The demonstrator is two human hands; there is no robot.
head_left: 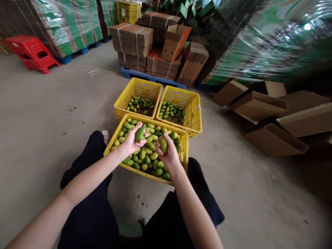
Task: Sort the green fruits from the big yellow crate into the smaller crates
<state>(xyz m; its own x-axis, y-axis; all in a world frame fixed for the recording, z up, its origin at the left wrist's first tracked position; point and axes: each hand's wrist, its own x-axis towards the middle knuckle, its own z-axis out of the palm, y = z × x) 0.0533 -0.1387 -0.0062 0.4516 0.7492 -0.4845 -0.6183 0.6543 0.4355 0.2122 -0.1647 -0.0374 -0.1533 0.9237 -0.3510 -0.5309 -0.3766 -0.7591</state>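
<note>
My left hand [133, 138] is closed around a green oval fruit [140, 134], smooth and mango-like. Another oval fruit [163, 144], duller green, sits in the curled fingers of my right hand [168, 152]. Both hands are above a yellow plastic crate [184, 152] between my knees. Many green and yellowish fruits [147, 159] fill this crate. Just beyond it stand two more yellow crates side by side, the left one [120, 103] and the right one [194, 116]. Each has a smaller number of green fruits on its bottom.
Behind the crates, bundled flat cardboard [135, 41] lies on a blue pallet [145, 74]. Open cardboard boxes [259, 103] are piled on the right. A red plastic stool [33, 52] stands at the far left. Wrapped pallet loads [70, 24] line the back.
</note>
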